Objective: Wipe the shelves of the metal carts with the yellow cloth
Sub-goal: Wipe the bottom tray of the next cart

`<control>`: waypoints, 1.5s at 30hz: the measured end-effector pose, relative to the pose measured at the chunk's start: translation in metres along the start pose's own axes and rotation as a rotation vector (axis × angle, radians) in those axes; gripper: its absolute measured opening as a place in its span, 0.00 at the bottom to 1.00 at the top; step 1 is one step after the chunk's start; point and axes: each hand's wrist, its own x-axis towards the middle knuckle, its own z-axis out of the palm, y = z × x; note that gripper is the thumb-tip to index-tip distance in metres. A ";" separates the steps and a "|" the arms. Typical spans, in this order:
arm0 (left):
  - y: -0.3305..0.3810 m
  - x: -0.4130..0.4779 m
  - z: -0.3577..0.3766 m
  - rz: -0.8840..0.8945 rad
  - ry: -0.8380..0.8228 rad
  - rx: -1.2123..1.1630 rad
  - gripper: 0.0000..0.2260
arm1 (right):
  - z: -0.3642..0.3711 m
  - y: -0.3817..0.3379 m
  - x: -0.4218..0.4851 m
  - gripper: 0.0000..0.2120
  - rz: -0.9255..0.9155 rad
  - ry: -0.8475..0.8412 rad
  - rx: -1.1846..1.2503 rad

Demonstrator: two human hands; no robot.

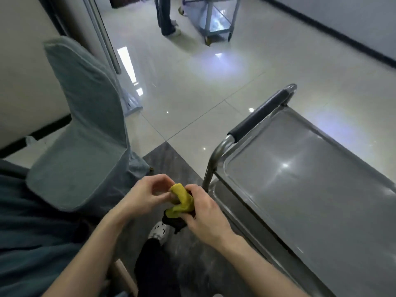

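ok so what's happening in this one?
A person beside the near metal cart holds a bunched yellow cloth between both hands. The right hand grips most of it, and the left hand pinches its upper end. The cloth is clear of the cart, and nothing touches the top shelf. A second cart stands farther down the floor by another person.

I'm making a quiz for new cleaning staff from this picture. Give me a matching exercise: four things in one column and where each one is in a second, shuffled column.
Things:
1. cloth
2. chair
3. near cart
4. far cart

Places:
A. far off, beside a standing person
B. held between the left hand and right hand
C. grey-green, at the left
D. at the right, with a black-padded handle

Pairs: 1-B, 2-C, 3-D, 4-A
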 end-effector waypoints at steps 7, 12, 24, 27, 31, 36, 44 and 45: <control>0.063 0.167 -0.104 0.197 -0.037 0.235 0.07 | -0.058 -0.032 0.156 0.20 0.187 0.205 0.069; 0.093 0.265 -0.152 0.344 -0.161 0.466 0.14 | -0.110 -0.036 0.238 0.09 0.285 0.302 0.054; 0.202 0.474 -0.128 0.425 -0.455 0.468 0.09 | -0.217 0.047 0.323 0.17 0.509 0.600 0.036; 0.228 0.548 -0.114 0.415 -0.501 0.414 0.13 | -0.265 0.087 0.360 0.16 0.487 0.740 0.030; 0.266 0.656 -0.087 0.350 -0.513 0.340 0.14 | -0.342 0.157 0.420 0.10 0.443 0.770 0.013; 0.341 0.770 -0.035 0.416 -0.694 0.463 0.22 | -0.441 0.220 0.456 0.06 0.564 0.739 -0.060; 0.437 0.910 0.164 0.605 -1.019 0.722 0.14 | -0.548 0.332 0.398 0.07 0.803 0.981 0.047; 0.447 0.923 0.197 0.626 -1.061 0.713 0.15 | -0.556 0.348 0.386 0.07 0.844 1.016 0.050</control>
